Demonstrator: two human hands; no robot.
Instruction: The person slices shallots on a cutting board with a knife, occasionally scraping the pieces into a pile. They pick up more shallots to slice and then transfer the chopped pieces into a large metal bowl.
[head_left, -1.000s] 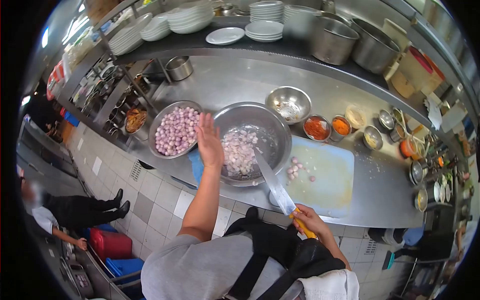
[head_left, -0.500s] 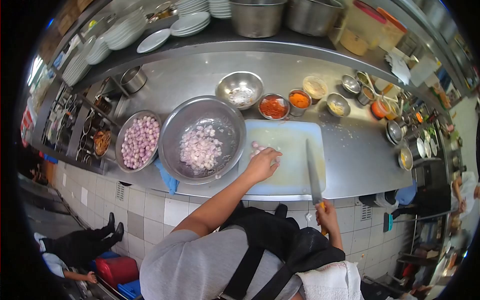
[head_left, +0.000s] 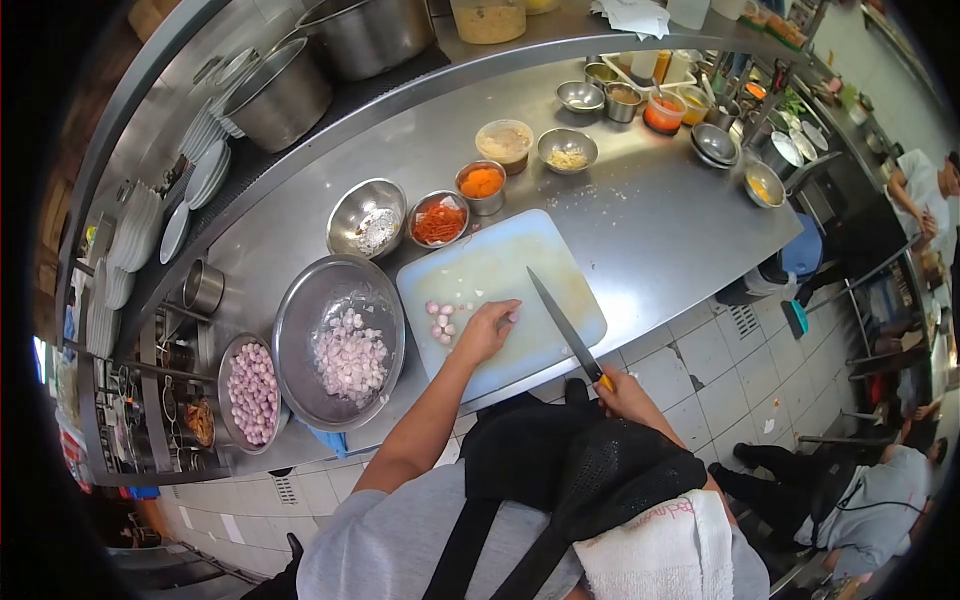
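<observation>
My right hand [head_left: 622, 396] is closed round the yellow handle of a long kitchen knife [head_left: 562, 322], its blade slanting over the right part of the pale cutting board [head_left: 560, 240]. My left hand [head_left: 485, 332] rests over the middle of the board, its fingers pinched on a small pinkish shallot [head_left: 515, 315] that is partly hidden. Several peeled shallots [head_left: 440, 322] lie on the board left of that hand. Beside the board, a big steel bowl [head_left: 290, 310] holds chopped shallots [head_left: 350, 355]. Further left, another bowl is full of whole peeled shallots [head_left: 254, 390].
Behind the board stand a steel bowl [head_left: 345, 205], a bowl of red chilli-like pieces [head_left: 438, 219], a cup of orange paste [head_left: 482, 184], a tub [head_left: 504, 145] and a small bowl [head_left: 567, 150]. A shelf with pots [head_left: 365, 40] overhangs. Other people [head_left: 870, 500] stand right.
My view has swung to the right. My left hand has shifted away from the shallots on the board, so more of them show. The knife has come closer over the board.
</observation>
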